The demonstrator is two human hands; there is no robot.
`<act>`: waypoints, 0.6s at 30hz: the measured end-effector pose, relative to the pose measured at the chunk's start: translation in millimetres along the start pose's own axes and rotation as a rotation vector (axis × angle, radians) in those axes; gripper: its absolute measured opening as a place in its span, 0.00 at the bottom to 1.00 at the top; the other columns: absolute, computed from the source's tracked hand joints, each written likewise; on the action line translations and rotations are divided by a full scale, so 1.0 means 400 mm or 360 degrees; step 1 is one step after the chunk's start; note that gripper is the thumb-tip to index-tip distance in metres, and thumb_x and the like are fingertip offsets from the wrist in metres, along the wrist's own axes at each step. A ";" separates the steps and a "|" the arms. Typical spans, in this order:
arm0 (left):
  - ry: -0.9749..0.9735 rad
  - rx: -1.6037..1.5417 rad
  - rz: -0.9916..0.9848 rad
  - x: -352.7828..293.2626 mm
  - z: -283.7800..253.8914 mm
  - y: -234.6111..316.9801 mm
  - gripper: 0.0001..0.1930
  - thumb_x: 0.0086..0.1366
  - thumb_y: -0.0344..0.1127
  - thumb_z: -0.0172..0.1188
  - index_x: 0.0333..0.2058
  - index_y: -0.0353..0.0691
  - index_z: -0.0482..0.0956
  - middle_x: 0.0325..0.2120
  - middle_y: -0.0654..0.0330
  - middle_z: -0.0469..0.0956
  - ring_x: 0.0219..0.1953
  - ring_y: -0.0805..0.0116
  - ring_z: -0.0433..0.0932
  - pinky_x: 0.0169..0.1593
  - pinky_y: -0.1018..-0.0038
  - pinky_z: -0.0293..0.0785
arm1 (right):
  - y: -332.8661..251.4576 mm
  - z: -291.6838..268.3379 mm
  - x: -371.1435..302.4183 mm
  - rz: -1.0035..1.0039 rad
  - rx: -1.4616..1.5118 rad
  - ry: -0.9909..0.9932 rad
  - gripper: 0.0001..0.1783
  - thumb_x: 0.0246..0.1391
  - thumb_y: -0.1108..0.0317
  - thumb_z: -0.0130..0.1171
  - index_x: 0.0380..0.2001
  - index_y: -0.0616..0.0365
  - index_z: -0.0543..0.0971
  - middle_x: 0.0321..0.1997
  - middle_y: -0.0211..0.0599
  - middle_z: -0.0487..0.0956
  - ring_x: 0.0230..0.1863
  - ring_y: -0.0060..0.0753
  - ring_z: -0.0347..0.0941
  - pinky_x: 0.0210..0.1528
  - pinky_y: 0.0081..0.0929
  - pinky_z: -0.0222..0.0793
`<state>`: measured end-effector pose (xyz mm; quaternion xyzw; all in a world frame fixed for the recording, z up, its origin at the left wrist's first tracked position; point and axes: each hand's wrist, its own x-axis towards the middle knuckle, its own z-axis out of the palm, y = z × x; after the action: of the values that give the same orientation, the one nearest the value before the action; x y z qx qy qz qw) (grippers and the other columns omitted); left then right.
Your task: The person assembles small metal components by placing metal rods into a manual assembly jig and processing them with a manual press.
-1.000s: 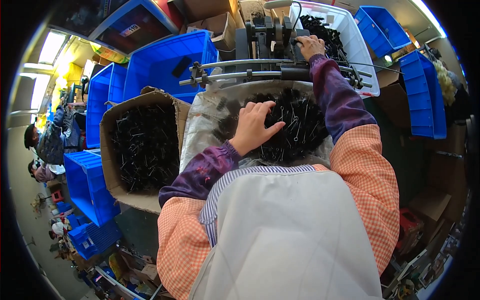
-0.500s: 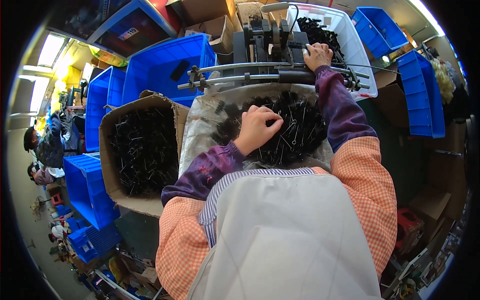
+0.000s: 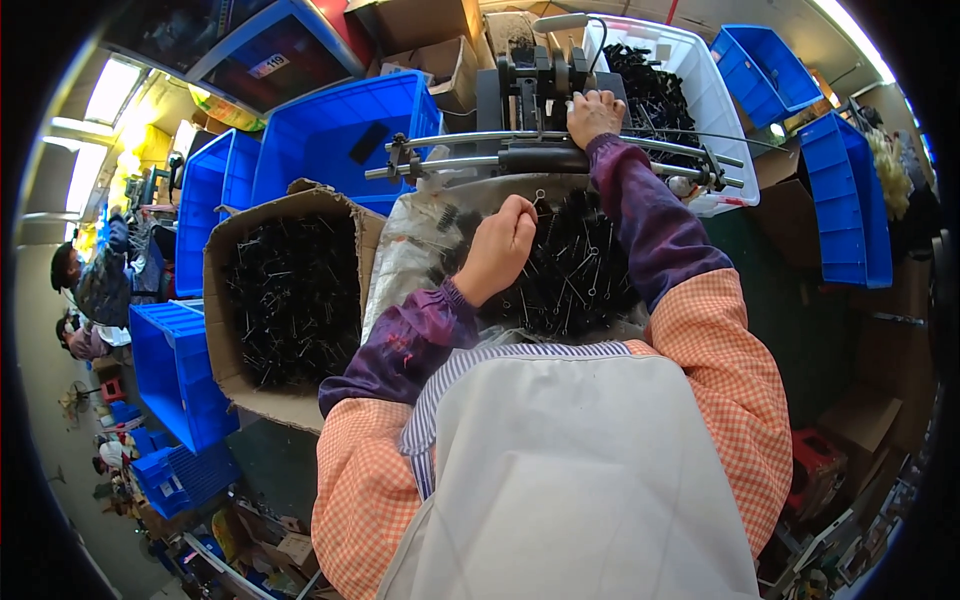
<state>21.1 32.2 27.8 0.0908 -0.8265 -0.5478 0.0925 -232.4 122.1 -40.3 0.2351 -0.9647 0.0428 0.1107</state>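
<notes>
My left hand [image 3: 499,248] is closed above a pile of small black wire brushes [image 3: 575,275] lying on a pale sheet. A thin wire brush with a ring end [image 3: 540,197] shows at its fingertips; its bristles are hidden. Farther forward, my right hand [image 3: 596,115] rests with curled fingers on the dark metal machine [image 3: 545,95]. What those fingers grip is too small to make out. Below that hand, a dark sleeve [image 3: 543,159] sits on the steel rods [image 3: 440,165] along the machine's front.
At left stands a cardboard box [image 3: 228,385] full of similar brushes. Blue crates [image 3: 290,125] stand behind it. A white bin [image 3: 728,125] of black pieces is beyond the machine at right, with more blue crates [image 3: 845,200] farther right. Other people [image 3: 95,285] are at far left.
My right hand has moved left along the machine, and the dark sleeve on the rods has shifted left too. My left hand has turned, and a ringed wire now shows at its fingertips.
</notes>
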 end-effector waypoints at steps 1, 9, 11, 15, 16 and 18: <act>-0.0077 -0.0034 0.0018 0.001 -0.005 0.009 0.07 0.63 0.33 0.48 0.35 0.35 0.72 0.18 0.57 0.71 0.21 0.67 0.71 0.27 0.75 0.67 | 0.014 0.001 -0.004 0.0003 0.0004 0.0028 0.15 0.52 0.57 0.45 0.36 0.50 0.77 0.41 0.34 0.74 0.50 0.37 0.61 0.50 0.41 0.50; 0.0076 0.0384 0.0345 0.008 -0.069 0.032 0.07 0.60 0.31 0.47 0.35 0.38 0.72 0.30 0.54 0.72 0.31 0.53 0.72 0.35 0.67 0.69 | 0.159 -0.001 -0.003 0.0035 -0.0039 0.0063 0.14 0.50 0.58 0.48 0.37 0.49 0.77 0.41 0.35 0.75 0.49 0.37 0.66 0.51 0.42 0.51; 0.0006 0.0440 0.0371 0.014 -0.070 0.034 0.09 0.58 0.28 0.49 0.37 0.38 0.74 0.32 0.53 0.71 0.33 0.52 0.72 0.37 0.66 0.69 | 0.205 -0.004 0.006 0.0007 -0.0006 0.0034 0.15 0.50 0.58 0.48 0.38 0.50 0.76 0.42 0.37 0.75 0.48 0.38 0.70 0.51 0.41 0.55; -0.0057 0.0336 0.0683 0.042 -0.040 0.071 0.10 0.56 0.25 0.50 0.38 0.35 0.73 0.36 0.52 0.72 0.36 0.51 0.73 0.40 0.65 0.70 | 0.267 0.003 0.056 0.0039 -0.0088 -0.0310 0.14 0.53 0.60 0.46 0.41 0.49 0.75 0.42 0.40 0.76 0.45 0.39 0.73 0.46 0.41 0.63; -0.0095 0.0284 0.0747 0.046 -0.037 0.074 0.10 0.55 0.24 0.51 0.38 0.35 0.73 0.37 0.52 0.72 0.38 0.50 0.73 0.41 0.66 0.70 | 0.266 -0.009 0.065 0.0025 -0.0082 -0.0310 0.14 0.53 0.60 0.46 0.41 0.49 0.75 0.42 0.40 0.76 0.45 0.39 0.73 0.46 0.41 0.63; -0.0143 0.0230 0.0814 0.054 -0.033 0.078 0.10 0.55 0.24 0.51 0.37 0.34 0.73 0.37 0.51 0.73 0.39 0.50 0.73 0.42 0.66 0.70 | 0.281 -0.050 0.073 0.0066 -0.0327 -0.0343 0.14 0.54 0.59 0.46 0.40 0.50 0.75 0.43 0.42 0.76 0.45 0.41 0.74 0.46 0.42 0.64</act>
<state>1.9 27.2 62.8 -0.1389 -0.8629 -0.4496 0.1846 -305.7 211.3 -17.4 0.2058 -0.9749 -0.0793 0.0291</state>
